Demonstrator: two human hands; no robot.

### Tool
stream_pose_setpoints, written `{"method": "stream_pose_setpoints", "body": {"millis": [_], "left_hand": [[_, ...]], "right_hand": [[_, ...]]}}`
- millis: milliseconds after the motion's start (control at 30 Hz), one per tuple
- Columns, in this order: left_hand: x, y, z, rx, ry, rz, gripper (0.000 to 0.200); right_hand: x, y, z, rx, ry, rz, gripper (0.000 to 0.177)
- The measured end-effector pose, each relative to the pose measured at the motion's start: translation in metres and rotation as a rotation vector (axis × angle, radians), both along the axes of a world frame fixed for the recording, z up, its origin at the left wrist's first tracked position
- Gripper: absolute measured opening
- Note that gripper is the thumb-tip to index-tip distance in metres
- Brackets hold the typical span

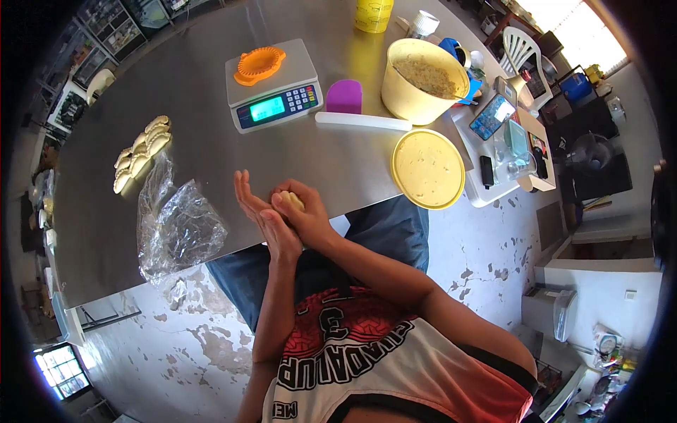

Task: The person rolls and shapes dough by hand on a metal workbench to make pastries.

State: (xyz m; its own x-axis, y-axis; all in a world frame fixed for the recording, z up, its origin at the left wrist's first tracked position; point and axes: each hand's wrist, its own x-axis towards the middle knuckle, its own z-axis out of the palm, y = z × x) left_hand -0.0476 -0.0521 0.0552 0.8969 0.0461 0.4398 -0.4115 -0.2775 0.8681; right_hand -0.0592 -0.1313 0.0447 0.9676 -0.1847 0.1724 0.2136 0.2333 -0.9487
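Note:
A small piece of pale dough (294, 200) shows between my two hands, just in front of the table edge. My right hand (311, 215) curls around it, with the fingers bent over the top. My left hand (267, 224) lies palm-on against the dough and the right hand, its fingers stretched out flat. Part of the dough is hidden by the fingers. To the left, several folded, crimped turnovers (141, 151) rest on the steel table (204, 92), beside crumpled clear plastic (185, 222).
Ahead stands a digital scale (305, 67) bearing an orange dough press (259, 65). Rightward are a purple scraper (345, 96), a white bar (363, 121), a tub of filling (395, 92), its yellow lid (427, 168) and a phone (492, 117). A yellow cup (373, 15) stands at the back.

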Motion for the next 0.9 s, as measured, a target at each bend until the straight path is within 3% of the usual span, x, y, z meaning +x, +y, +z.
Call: {"method": "stream_pose_setpoints", "body": {"millis": [33, 100, 133, 200, 233, 300, 333, 400, 433, 500, 600, 633, 700, 733, 800, 833, 900], "left_hand": [[-0.004, -0.004, 0.001, -0.001, 0.002, 0.0, 0.094], [-0.01, -0.014, 0.003, -0.329, 0.14, -0.163, 0.093], [-0.011, -0.013, 0.003, -0.328, 0.141, -0.164, 0.093], [-0.013, -0.011, 0.001, -0.495, 0.346, -0.187, 0.086], [-0.012, -0.008, -0.003, -0.495, 0.348, -0.187, 0.086], [-0.007, 0.002, -0.009, -0.877, 0.718, -0.353, 0.072], [-0.004, 0.007, -0.011, -0.876, 0.717, -0.354, 0.072], [0.003, 0.013, 0.004, -1.118, 0.94, -0.532, 0.062], [0.005, 0.014, 0.012, -1.119, 0.938, -0.53, 0.062], [0.009, 0.014, 0.024, -1.214, 1.014, -0.424, 0.064], [0.022, 0.02, -0.016, -1.166, 0.888, -0.504, 0.055], [0.022, 0.021, -0.02, -1.164, 0.891, -0.505, 0.055], [0.017, 0.017, -0.01, -0.93, 0.838, -0.203, 0.051], [0.016, 0.013, -0.008, -0.934, 0.837, -0.202, 0.051], [0.016, 0.006, -0.006, -1.003, 0.722, -0.094, 0.051], [0.016, 0.009, -0.014, -1.005, 0.721, -0.091, 0.051], [0.019, 0.013, -0.023, -0.699, 0.713, -0.193, 0.048]], "right_hand": [[-0.001, -0.003, -0.002, -0.001, 0.002, 0.0, 0.021], [0.002, -0.011, 0.003, 0.159, 0.125, 0.098, 0.023], [0.002, -0.014, 0.006, 0.16, 0.125, 0.096, 0.023], [0.002, -0.02, 0.015, -0.204, -0.056, 0.012, 0.024], [0.006, -0.022, 0.013, -0.204, -0.054, 0.011, 0.024], [0.013, -0.022, 0.01, -0.544, -0.21, -0.113, 0.023], [0.012, -0.024, 0.009, -0.543, -0.212, -0.115, 0.023], [0.011, -0.029, 0.013, -0.913, -0.098, -0.028, 0.037], [0.01, -0.03, 0.015, -0.913, -0.099, -0.026, 0.037], [0.004, -0.029, 0.02, -1.059, -0.218, 0.116, 0.064], [-0.003, -0.015, 0.01, -1.123, -0.333, 0.151, 0.079], [-0.005, -0.014, 0.008, -1.122, -0.331, 0.149, 0.079], [-0.008, -0.014, 0.007, -1.001, -0.376, 0.118, 0.085], [-0.009, -0.016, 0.007, -1.004, -0.376, 0.121, 0.085], [-0.007, -0.02, 0.014, -0.55, -0.339, 0.292, 0.086], [-0.006, -0.019, 0.013, -0.55, -0.339, 0.296, 0.086], [-0.001, -0.016, 0.007, -0.271, -0.145, 0.133, 0.073]]}}
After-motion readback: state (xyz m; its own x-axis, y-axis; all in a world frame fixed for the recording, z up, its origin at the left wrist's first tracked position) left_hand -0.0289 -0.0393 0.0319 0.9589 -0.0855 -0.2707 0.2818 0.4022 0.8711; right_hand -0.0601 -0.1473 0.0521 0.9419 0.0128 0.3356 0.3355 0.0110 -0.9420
